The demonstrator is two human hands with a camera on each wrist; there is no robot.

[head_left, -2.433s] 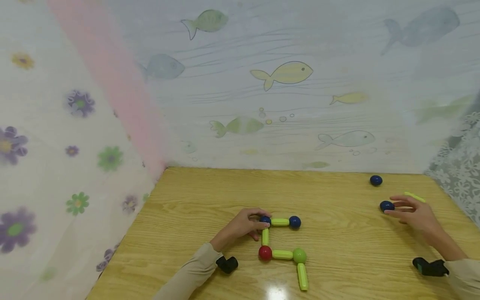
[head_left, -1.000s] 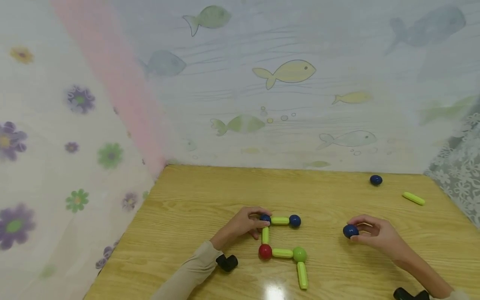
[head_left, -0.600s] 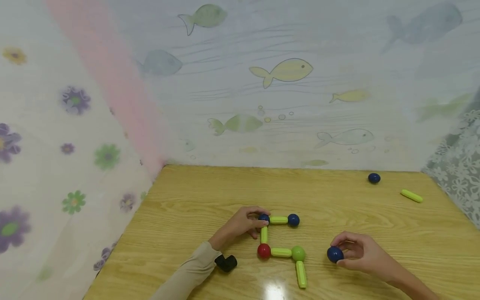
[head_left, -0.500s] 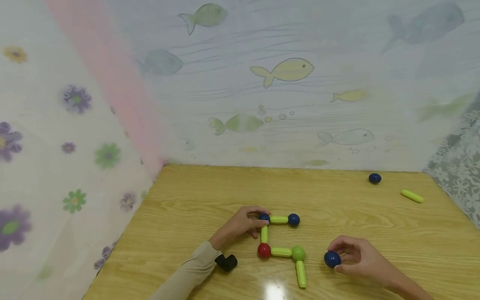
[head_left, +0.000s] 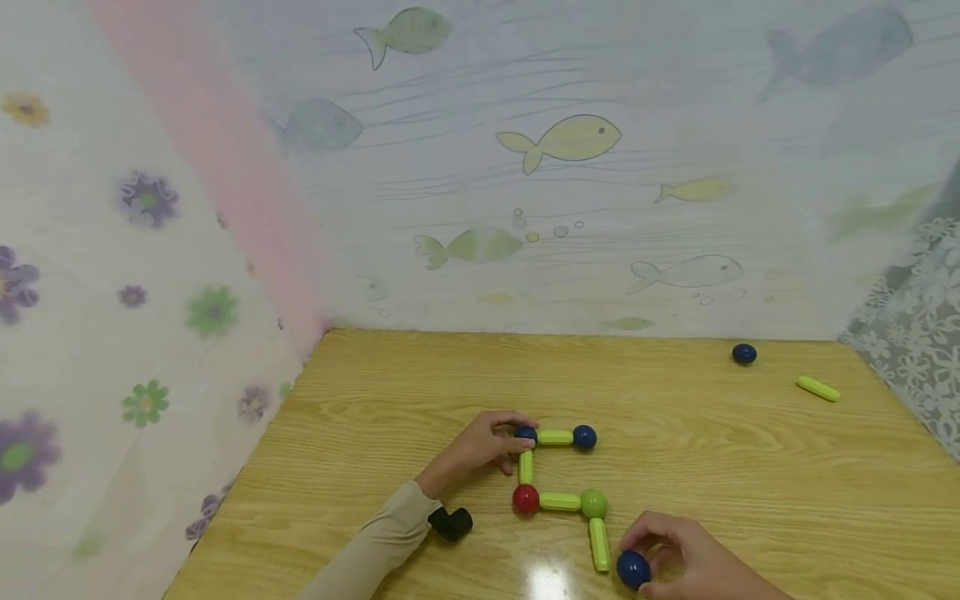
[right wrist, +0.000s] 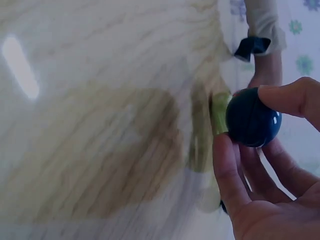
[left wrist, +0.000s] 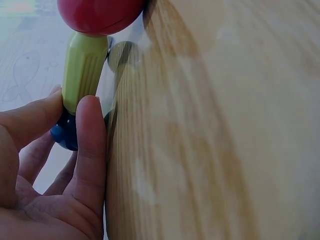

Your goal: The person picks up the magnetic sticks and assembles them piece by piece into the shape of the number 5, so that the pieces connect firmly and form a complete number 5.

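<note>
On the wooden table (head_left: pixel 420 375) lies a chain of ridged yellow-green rods and balls. My left hand (head_left: pixel 487 442) pinches its corner blue ball (left wrist: pixel 65 131) between thumb and fingers. From there one rod (head_left: pixel 555 437) runs right to another blue ball (head_left: pixel 585 437); a second rod (left wrist: pixel 82 70) runs to a red ball (head_left: pixel 526 499). A further rod (head_left: pixel 559 502) links red to a green ball (head_left: pixel 594 504), from which the end rod (head_left: pixel 599 546) points toward me. Beside that rod's free end my right hand (head_left: pixel 686 558) holds a loose blue ball (right wrist: pixel 254 118) between thumb and fingertips.
At the back right of the table lie a spare blue ball (head_left: pixel 744 354) and a loose yellow-green rod (head_left: pixel 817 388). A fish-patterned covering (head_left: pixel 450 167) rises behind the table, with a flowered one (head_left: pixel 172 350) on the left.
My right hand has brought the blue ball from the table's right side leftward and toward me, up to the end rod. The left hand keeps its grip on the corner ball.
</note>
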